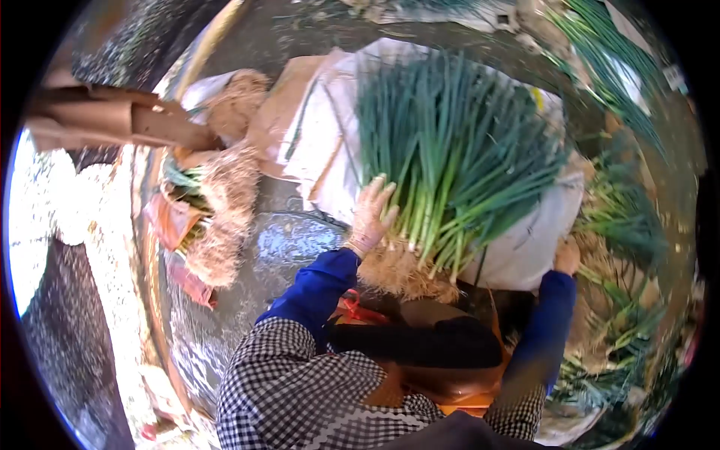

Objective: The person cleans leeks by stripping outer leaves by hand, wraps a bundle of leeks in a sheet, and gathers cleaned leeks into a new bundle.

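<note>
A big fanned bunch of green onions (450,157) lies on a white sheet (517,255), its leaves pointing away from me and its pale roots (409,274) toward me. My left hand (371,214), which looks gloved, rests at the left side of the stalks just above the roots, fingers apart. My right hand (568,256) is at the sheet's right edge, beside a heap of green onions with matted roots (596,292). Its fingers are mostly hidden, so whether it grips anything does not show.
On the left, more rooty bundles (225,217) lie by a wall edge, near a brown cardboard piece (135,124). Wet dark ground (292,240) shows between them and the sheet. Further green onions (607,45) lie at the upper right. Something black (420,345) is close before my body.
</note>
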`<state>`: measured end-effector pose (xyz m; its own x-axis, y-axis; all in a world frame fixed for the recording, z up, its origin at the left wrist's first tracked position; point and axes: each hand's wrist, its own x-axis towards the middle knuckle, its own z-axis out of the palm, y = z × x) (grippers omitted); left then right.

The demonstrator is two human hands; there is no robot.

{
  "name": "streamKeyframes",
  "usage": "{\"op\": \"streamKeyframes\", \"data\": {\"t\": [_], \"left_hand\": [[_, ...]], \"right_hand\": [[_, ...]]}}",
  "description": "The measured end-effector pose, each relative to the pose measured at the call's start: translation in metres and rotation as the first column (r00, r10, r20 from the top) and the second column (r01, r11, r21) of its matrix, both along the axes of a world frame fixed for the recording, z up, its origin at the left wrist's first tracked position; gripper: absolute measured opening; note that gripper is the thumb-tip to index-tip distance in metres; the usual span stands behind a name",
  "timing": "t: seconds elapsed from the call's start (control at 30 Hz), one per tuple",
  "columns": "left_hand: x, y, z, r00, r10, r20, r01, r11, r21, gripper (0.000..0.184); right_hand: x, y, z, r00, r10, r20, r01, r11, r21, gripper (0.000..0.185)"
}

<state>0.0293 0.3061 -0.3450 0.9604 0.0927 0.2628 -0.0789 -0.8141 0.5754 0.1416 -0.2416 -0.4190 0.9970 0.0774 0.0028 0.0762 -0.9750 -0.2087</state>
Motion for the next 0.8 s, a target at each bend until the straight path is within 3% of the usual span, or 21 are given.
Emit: {"op": "streamKeyframes", "data": {"t": [0.03, 0.07, 0.13, 0.17, 0.2, 0.23, 0.27, 0.3, 0.33, 0.4, 0.43, 0.47, 0.53, 0.57, 0.6, 0.67, 0.7, 0.73, 0.77, 0.8], "left_hand": [[0.0, 0.022, -0.007, 0.981, 0.191, 0.035, -0.19, 0.982, -0.019, 0.05], [0.002, 0.045, -0.011, 0.936, 0.342, 0.082, -0.35, 0.928, 0.126, 0.053], [0.01, 0.096, -0.023, 0.869, 0.494, -0.014, -0.464, 0.824, 0.325, 0.057], [0.016, 0.123, -0.041, 0.879, 0.476, -0.023, -0.431, 0.815, 0.387, 0.06], [0.022, 0.145, -0.058, 0.892, 0.451, -0.036, -0.39, 0.806, 0.445, 0.063], [0.03, 0.155, -0.065, 0.846, 0.498, -0.193, -0.385, 0.819, 0.426, 0.068], [0.036, 0.171, -0.088, 0.836, 0.517, -0.181, -0.381, 0.786, 0.486, 0.059], [0.04, 0.179, -0.091, 0.804, 0.49, -0.337, -0.328, 0.838, 0.435, 0.049], [0.043, 0.185, -0.093, 0.755, 0.443, -0.483, -0.279, 0.884, 0.375, 0.042], [0.05, 0.189, -0.109, 0.662, 0.568, -0.489, -0.433, 0.822, 0.369, 0.031], [0.05, 0.192, -0.122, 0.657, 0.62, -0.428, -0.491, 0.784, 0.381, 0.029], [0.052, 0.191, -0.122, 0.673, 0.605, -0.425, -0.483, 0.795, 0.368, 0.027], [0.049, 0.189, -0.119, 0.681, 0.609, -0.405, -0.509, 0.793, 0.335, 0.027], [0.047, 0.189, -0.117, 0.691, 0.6, -0.404, -0.503, 0.8, 0.327, 0.027], [0.043, 0.189, -0.115, 0.723, 0.565, -0.397, -0.49, 0.825, 0.282, 0.026], [0.035, 0.184, -0.111, 0.748, 0.525, -0.406, -0.471, 0.851, 0.233, 0.025], [0.036, 0.184, -0.108, 0.681, 0.55, -0.484, -0.465, 0.835, 0.295, 0.026], [0.037, 0.183, -0.108, 0.608, 0.57, -0.553, -0.448, 0.821, 0.354, 0.029], [0.038, 0.182, -0.112, 0.673, 0.564, -0.479, -0.481, 0.825, 0.296, 0.023], [0.035, 0.172, -0.12, 0.747, 0.294, -0.597, -0.58, 0.727, -0.368, 0.023]], "right_hand": [[0.003, -0.016, -0.029, 0.946, 0.166, 0.278, -0.125, 0.979, -0.161, 0.03], [-0.008, 0.05, 0.043, 0.968, -0.238, 0.077, 0.217, 0.953, 0.213, 0.032], [-0.018, 0.11, 0.104, 0.99, -0.14, -0.011, 0.14, 0.977, 0.16, 0.031], [-0.02, 0.119, 0.104, 0.99, -0.143, -0.01, 0.143, 0.978, 0.154, 0.031], [-0.024, 0.123, 0.102, 0.982, -0.175, -0.066, 0.187, 0.933, 0.306, 0.031], [-0.025, 0.123, 0.096, 0.973, -0.198, -0.121, 0.232, 0.861, 0.452, 0.03], [-0.025, 0.119, 0.081, 0.971, -0.208, -0.116, 0.238, 0.864, 0.443, 0.03], [-0.027, 0.11, 0.062, 0.985, -0.17, 0.033, 0.146, 0.915, 0.376, 0.029], [-0.03, 0.105, 0.061, 0.967, -0.246, -0.061, 0.239, 0.808, 0.538, 0.028], [-0.034, 0.076, 0.036, 0.855, -0.409, -0.32, 0.493, 0.446, 0.747, 0.027], [-0.036, 0.071, 0.04, 0.909, -0.35, -0.227, 0.417, 0.729, 0.543, 0.027], [-0.037, 0.062, 0.038, 0.951, -0.256, -0.174, 0.296, 0.917, 0.267, 0.028], [-0.039, 0.058, 0.018, 0.916, -0.228, -0.332, 0.358, 0.837, 0.414, 0.029], [-0.042, 0.055, 0.009, 0.93, -0.209, -0.302, 0.319, 0.868, 0.381, 0.029], [-0.047, 0.1, 0.071, 0.926, -0.235, -0.295, 0.322, 0.9, 0.294, 0.027], [-0.046, 0.096, 0.052, 0.983, -0.182, -0.027, 0.183, 0.949, 0.255, 0.029], [-0.051, 0.097, 0.062, 0.954, -0.256, -0.158, 0.29, 0.923, 0.252, 0.031], [-0.05, 0.091, 0.06, 0.966, -0.214, -0.145, 0.247, 0.928, 0.281, 0.035], [-0.049, 0.095, 0.059, 0.864, -0.394, -0.314, 0.495, 0.553, 0.669, 0.039], [-0.045, 0.1, 0.058, 0.73, -0.432, -0.531, 0.582, -0.015, 0.813, 0.043]]}}
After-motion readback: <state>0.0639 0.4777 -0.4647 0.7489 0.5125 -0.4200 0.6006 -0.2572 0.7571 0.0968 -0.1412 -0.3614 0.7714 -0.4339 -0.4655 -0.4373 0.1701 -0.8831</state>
